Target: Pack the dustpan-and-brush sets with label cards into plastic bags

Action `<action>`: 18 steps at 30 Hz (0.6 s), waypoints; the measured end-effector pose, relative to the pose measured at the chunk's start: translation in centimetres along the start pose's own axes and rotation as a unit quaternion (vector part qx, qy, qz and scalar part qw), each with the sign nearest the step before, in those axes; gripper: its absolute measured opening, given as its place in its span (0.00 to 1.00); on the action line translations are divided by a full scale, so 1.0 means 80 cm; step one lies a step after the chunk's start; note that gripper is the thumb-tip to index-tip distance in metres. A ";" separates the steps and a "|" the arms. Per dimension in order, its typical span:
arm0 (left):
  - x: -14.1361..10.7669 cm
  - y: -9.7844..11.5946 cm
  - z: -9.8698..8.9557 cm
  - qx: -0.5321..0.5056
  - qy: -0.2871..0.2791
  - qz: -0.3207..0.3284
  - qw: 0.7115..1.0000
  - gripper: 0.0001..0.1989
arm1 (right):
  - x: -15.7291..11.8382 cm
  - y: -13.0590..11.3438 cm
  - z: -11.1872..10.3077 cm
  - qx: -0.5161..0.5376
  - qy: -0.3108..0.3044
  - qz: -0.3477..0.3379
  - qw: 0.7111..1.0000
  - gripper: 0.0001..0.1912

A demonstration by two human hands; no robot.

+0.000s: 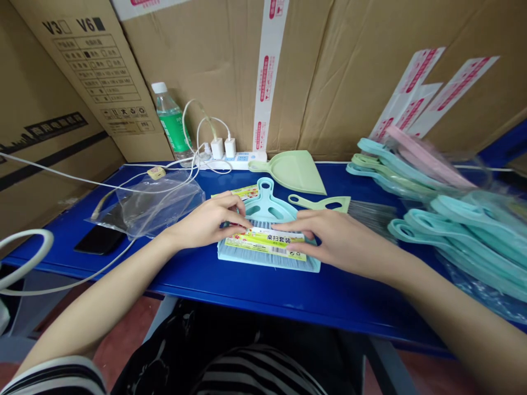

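A light blue hand brush [275,207] lies on a matching dustpan [230,255] in front of me, handle pointing away. Across its bristles rests a yellow and white paper label [263,245] with printed characters and a barcode. My left hand [214,218] pinches the label's upper left edge between thumb and fingers. At the label's right end is my right hand [335,238], its index finger and thumb stretched apart along the edges of the paper. Behind the left hand, part of another printed label [247,192] shows.
A green dustpan [294,170] and green brush [329,204] lie behind. Bagged blue, green and pink sets [473,230] pile up at right. At left are a clear plastic bag [152,197], a black phone [99,240], cables, a bottle [175,129] and a power strip [247,159].
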State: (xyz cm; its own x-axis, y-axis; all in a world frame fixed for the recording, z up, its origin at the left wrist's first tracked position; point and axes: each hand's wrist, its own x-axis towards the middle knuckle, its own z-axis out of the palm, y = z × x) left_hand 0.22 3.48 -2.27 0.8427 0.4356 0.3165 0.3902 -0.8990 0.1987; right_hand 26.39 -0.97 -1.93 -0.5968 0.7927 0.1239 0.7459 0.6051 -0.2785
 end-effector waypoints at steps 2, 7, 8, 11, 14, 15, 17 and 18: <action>-0.001 -0.001 -0.004 0.028 0.011 -0.009 1.000 0.10 | -0.001 0.006 -0.001 0.001 0.036 0.012 0.999 0.19; -0.003 -0.011 -0.030 0.257 0.033 -0.153 0.954 0.17 | -0.003 0.017 0.000 -0.026 0.091 0.067 0.993 0.25; -0.003 -0.012 -0.036 0.302 0.016 -0.210 0.930 0.17 | -0.003 0.018 0.002 -0.036 0.082 0.083 0.993 0.26; -0.005 -0.013 -0.054 0.370 -0.072 -0.389 0.841 0.19 | -0.001 0.015 0.008 -0.066 0.049 0.116 0.990 0.25; -0.008 -0.013 -0.063 0.342 -0.171 -0.487 0.785 0.20 | 0.003 0.009 0.010 -0.075 0.009 0.129 0.989 0.21; -0.008 -0.015 -0.064 0.328 -0.191 -0.499 0.779 0.20 | 0.004 0.007 0.010 -0.073 -0.007 0.137 0.988 0.20; -0.010 -0.018 -0.064 0.308 -0.212 -0.505 0.778 0.20 | 0.006 0.003 0.009 -0.066 -0.037 0.157 0.985 0.18; -0.010 -0.020 -0.063 0.302 -0.219 -0.506 0.778 0.19 | 0.007 0.003 0.009 -0.061 -0.045 0.163 0.984 0.18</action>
State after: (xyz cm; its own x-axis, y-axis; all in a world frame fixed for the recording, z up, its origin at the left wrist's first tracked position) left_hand -2.95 4.81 1.81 -0.0155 0.9958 -0.0903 0.9275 -0.0194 -0.3734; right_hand 26.00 -0.47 -2.62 -0.3390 0.9400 -0.0388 0.9290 0.3279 -0.1718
